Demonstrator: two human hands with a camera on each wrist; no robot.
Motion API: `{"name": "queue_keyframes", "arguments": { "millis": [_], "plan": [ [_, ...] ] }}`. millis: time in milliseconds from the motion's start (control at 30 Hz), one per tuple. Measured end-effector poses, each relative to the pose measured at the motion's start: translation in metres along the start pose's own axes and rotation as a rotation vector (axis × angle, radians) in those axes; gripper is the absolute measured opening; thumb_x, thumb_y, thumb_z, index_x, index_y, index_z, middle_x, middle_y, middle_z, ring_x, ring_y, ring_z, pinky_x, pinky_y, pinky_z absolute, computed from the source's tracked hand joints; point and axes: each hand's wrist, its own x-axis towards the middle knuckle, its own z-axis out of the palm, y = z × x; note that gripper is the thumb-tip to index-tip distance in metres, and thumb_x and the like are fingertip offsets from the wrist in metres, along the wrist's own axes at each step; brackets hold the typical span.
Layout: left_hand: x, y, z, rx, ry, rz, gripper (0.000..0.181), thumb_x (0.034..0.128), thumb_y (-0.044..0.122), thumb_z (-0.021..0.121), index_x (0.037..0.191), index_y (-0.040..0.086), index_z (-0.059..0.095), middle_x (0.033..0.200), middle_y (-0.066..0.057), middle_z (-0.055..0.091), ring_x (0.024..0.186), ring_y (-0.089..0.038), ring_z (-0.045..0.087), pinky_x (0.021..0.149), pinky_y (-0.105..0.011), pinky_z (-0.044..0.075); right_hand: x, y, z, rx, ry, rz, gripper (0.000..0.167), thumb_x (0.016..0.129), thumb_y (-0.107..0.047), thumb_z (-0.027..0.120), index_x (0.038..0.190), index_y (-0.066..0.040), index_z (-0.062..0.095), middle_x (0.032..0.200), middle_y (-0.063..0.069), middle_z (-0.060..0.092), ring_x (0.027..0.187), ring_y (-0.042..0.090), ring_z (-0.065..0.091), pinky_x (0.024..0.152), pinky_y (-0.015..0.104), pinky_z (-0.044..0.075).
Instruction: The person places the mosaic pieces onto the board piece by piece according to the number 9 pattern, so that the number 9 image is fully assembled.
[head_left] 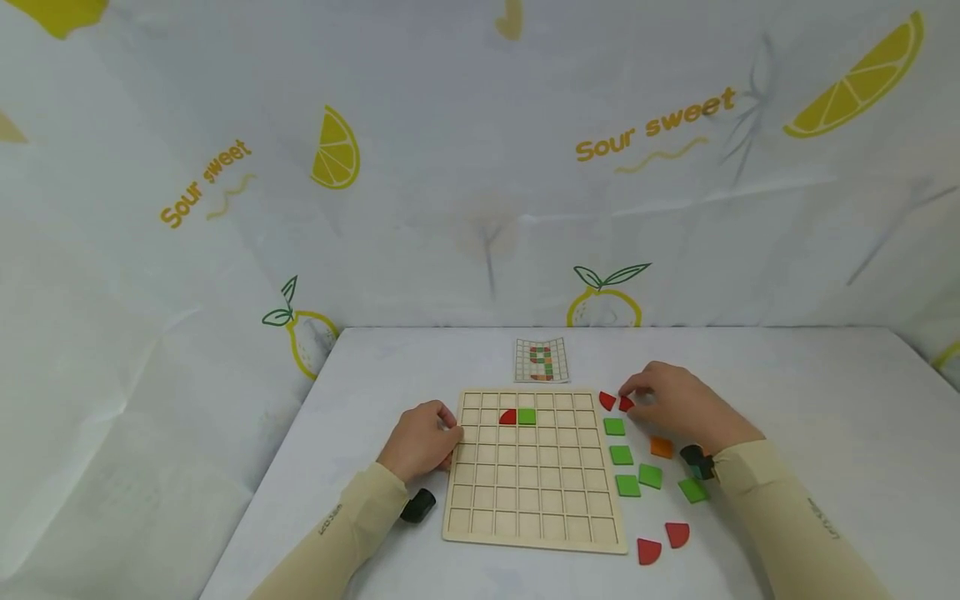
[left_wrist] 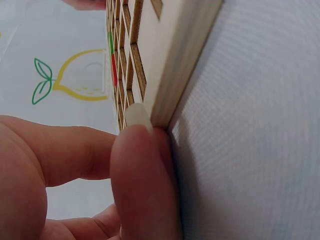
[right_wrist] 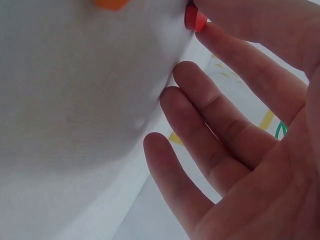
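Note:
A pale wooden grid board (head_left: pixel 550 477) lies on the table with a red quarter-round piece (head_left: pixel 508 417) and a green square (head_left: pixel 527 417) side by side near its top. At the board's left edge, my left hand (head_left: pixel 422 440) grips the rim; the left wrist view shows the thumb of that hand (left_wrist: pixel 142 185) against the wooden edge (left_wrist: pixel 182 55). Beyond the board's top right corner, my right hand (head_left: pixel 686 408) pinches a red quarter-round piece (head_left: pixel 626 404). In the right wrist view, the thumb and index finger of that hand (right_wrist: pixel 265 175) meet at the red piece (right_wrist: pixel 200 21), other fingers spread.
Another red piece (head_left: pixel 607 401) lies beside the pinched one. Right of the board are several green squares (head_left: pixel 621 455), an orange square (head_left: pixel 661 447) and two red quarter-rounds (head_left: pixel 648 551) nearer the front. A printed pattern card (head_left: pixel 521 367) lies behind the board.

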Motion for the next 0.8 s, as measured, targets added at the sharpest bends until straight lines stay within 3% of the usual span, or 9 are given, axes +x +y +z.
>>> {"name": "queue_keyframes", "arguments": {
  "millis": [800],
  "plan": [
    [0.0028, -0.0033, 0.001, 0.015, -0.008, 0.014, 0.011, 0.1011, 0.021, 0.068, 0.101, 0.011, 0.066, 0.059, 0.0, 0.068, 0.053, -0.013, 0.067, 0.06, -0.028, 0.047, 0.0025, 0.0014, 0.0005, 0.002, 0.017, -0.019, 0.028, 0.094, -0.013, 0.074, 0.121, -0.006, 0.08, 0.115, 0.01, 0.073, 0.106, 0.03, 0.065, 0.099, 0.056, 0.057]
  ]
}}
